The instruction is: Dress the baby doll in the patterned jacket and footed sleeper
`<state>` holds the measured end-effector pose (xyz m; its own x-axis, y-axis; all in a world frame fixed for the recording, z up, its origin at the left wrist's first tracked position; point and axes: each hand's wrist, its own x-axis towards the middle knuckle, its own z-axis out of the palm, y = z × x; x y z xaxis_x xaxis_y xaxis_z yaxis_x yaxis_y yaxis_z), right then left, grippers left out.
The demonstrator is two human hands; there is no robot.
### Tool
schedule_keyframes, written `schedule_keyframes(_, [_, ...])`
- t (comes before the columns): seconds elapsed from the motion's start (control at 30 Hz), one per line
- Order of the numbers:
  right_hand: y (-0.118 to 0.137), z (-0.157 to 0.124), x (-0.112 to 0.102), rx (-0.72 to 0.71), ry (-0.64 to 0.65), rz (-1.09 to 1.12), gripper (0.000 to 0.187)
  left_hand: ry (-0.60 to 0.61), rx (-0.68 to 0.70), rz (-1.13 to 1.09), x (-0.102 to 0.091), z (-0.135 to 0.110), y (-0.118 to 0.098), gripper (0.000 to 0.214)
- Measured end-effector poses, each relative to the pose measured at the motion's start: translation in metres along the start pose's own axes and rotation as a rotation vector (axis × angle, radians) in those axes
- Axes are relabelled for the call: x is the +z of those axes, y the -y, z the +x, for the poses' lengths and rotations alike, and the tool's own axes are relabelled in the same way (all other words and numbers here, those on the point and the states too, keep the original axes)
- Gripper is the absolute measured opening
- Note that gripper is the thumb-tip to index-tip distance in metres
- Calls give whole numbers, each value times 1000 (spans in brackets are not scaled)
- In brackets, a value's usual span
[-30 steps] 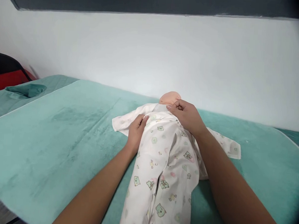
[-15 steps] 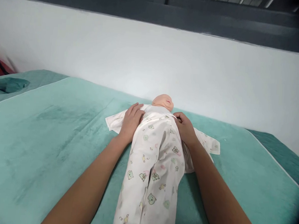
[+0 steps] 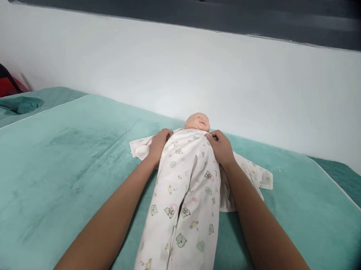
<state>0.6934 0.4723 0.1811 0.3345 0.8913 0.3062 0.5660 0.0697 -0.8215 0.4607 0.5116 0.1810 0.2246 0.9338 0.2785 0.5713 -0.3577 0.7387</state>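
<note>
Near the far edge of the green cover (image 3: 60,177), the trousers (image 3: 192,192) now reach higher, covering the doll's (image 3: 197,121) chest. The right hand (image 3: 224,147) pinches their waistband (image 3: 189,132); the left hand (image 3: 160,145) curls, grip unclear.

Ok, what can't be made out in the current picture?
All in the head view:
Torso of the doll: hidden by the printed trousers.
The trousers' lower ends: cut off by the bottom edge.
Grip of the left hand: fingertips largely hidden by hand and cloth.
Red-and-black object: cut off by the left edge.
</note>
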Motion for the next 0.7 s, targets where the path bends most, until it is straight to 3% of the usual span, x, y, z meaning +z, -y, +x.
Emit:
schedule_keyframes(0.1, [1, -5, -3, 16, 28, 22, 34, 28, 100, -127, -1, 3, 4, 19])
schedule_keyframes(0.2, [1, -11, -13, 39, 76, -30, 37, 74, 117, -212, -3, 5, 7, 18])
schedule_keyframes(0.33, [1, -17, -28, 45, 265, 60, 33, 172, 59, -241, -9, 4, 4, 12])
schedule_keyframes(0.43, [1, -19, -34, 19, 373, 128, 35, 162, 121, -221, -9, 2, 1, 8])
schedule_keyframes(0.53, [-3, -16, -30, 3, 301, 62, 34, 75, 151, -185, -4, 1, 0, 5])
schedule_keyframes(0.7, [-12, -2, -14, 13, 33, -154, 34, -80, -47, -60, 4, 2, 0, 8])
